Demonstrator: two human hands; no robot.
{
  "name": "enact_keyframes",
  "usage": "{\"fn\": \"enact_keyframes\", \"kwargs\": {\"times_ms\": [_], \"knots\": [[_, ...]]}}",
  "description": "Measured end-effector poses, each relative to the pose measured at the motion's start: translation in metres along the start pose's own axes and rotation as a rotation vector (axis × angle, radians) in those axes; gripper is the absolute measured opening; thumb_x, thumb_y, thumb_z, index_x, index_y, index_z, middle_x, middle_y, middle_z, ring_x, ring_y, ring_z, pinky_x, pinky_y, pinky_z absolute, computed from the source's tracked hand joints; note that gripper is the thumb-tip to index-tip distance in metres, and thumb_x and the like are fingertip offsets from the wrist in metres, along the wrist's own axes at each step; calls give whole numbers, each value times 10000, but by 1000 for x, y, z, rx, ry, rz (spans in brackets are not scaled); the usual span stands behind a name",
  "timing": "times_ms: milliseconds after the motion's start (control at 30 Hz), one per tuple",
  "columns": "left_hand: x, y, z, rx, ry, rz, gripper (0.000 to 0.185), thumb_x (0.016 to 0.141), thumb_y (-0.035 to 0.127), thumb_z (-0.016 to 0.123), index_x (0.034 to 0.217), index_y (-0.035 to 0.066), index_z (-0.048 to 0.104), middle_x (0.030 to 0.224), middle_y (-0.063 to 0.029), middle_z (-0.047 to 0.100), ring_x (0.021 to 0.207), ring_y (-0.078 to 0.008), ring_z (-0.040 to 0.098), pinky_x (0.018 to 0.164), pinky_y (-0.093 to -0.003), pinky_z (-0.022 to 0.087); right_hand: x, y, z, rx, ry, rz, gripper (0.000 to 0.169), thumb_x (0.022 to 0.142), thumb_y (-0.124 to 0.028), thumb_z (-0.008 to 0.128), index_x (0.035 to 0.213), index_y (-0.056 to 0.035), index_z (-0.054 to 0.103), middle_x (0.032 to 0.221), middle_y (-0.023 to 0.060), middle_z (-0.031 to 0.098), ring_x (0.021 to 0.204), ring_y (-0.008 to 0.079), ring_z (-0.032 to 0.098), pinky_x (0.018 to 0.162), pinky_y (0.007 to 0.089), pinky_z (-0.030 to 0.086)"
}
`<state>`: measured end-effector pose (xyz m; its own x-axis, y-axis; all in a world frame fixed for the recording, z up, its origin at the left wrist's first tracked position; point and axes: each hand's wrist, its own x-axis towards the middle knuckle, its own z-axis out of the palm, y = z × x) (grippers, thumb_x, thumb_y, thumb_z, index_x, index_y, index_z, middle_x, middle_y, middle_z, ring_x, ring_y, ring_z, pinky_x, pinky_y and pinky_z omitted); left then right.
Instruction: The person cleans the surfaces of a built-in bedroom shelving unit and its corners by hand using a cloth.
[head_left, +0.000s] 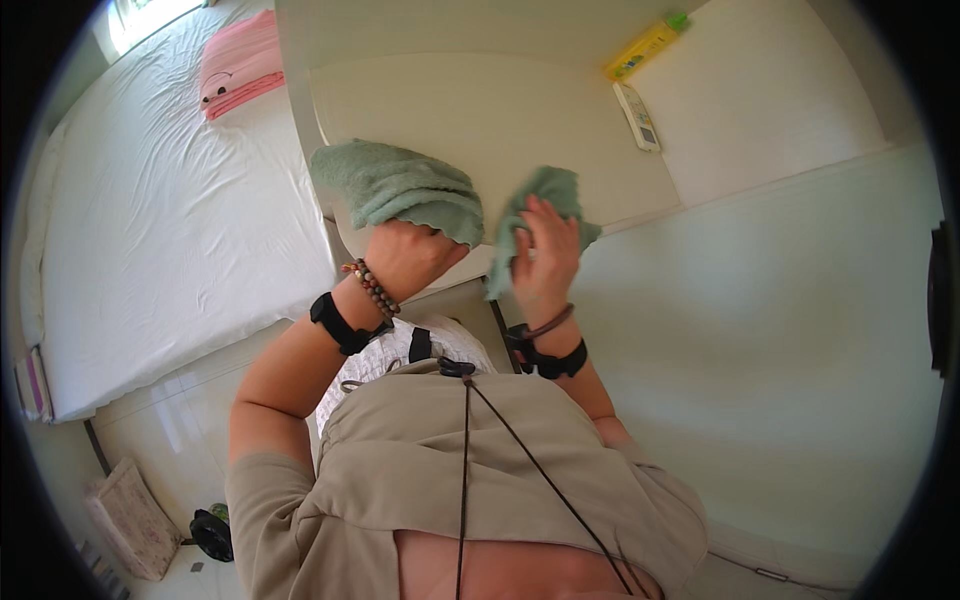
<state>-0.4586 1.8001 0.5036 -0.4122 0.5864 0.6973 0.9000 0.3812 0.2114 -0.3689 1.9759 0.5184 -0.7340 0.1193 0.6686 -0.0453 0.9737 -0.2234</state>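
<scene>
My left hand (409, 256) grips a sage-green terry cloth (409, 178), bunched in folds ahead of the knuckles. The cloth is over the near left part of a cream tabletop (480, 97). To its right, my right hand (547, 259) holds a smaller green cloth (556, 186) with bent fingers; hand and cloth are slightly blurred. Part of this cloth hangs below the fingers near the table's front edge. Tabletop shows between the two cloths, and I cannot tell whether they touch the surface.
A yellow bottle with a green cap (643, 49) lies at the back right, near a white remote control (636, 118). Left of the table is a bed with a white sheet (172, 225) and folded pink bedding (244, 64). A pale panel (750, 322) borders the right side.
</scene>
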Motion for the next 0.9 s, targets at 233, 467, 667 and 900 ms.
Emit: {"fn": "enact_keyframes", "kwargs": {"times_ms": [233, 467, 667, 900], "knots": [[21, -16, -28, 139, 124, 36, 182, 737, 222, 655, 784, 47, 641, 835, -112, 632, 752, -277, 609, 668, -404, 476, 11, 38, -21, 116, -72, -26, 179, 780, -79, 609, 956, -53, 600, 1062, 101, 631, 1000, 298, 584, 841, 390, 465], [40, -37, -27, 159, -123, -243, 363, 818, 237, 533, 516, 39, 573, 502, -141, 545, 482, -312, 546, 507, -412, 438, 43, 81, -13, -67, -69, 211, 191, 832, -117, 526, 982, -23, 596, 1088, 180, 598, 1006, 373, 546, 812, 428, 455], [37, -11, -36, -126, -364, 39, 323, 825, 265, 514, 610, 47, 612, 651, -116, 582, 706, -290, 558, 733, -397, 427, 32, 21, -14, 401, -408, -48, 262, 836, -72, 527, 1090, -36, 582, 1190, 159, 562, 1152, 336, 496, 954, 405, 389], [51, -69, -30, 140, -298, -153, 501, 891, 357, 410, 606, 24, 652, 705, -154, 623, 850, -314, 538, 920, -408, 328, 43, 129, -15, -186, -170, 169, 296, 827, -164, 515, 1097, -53, 561, 1204, 158, 549, 1107, 349, 502, 890, 437, 405]]}}
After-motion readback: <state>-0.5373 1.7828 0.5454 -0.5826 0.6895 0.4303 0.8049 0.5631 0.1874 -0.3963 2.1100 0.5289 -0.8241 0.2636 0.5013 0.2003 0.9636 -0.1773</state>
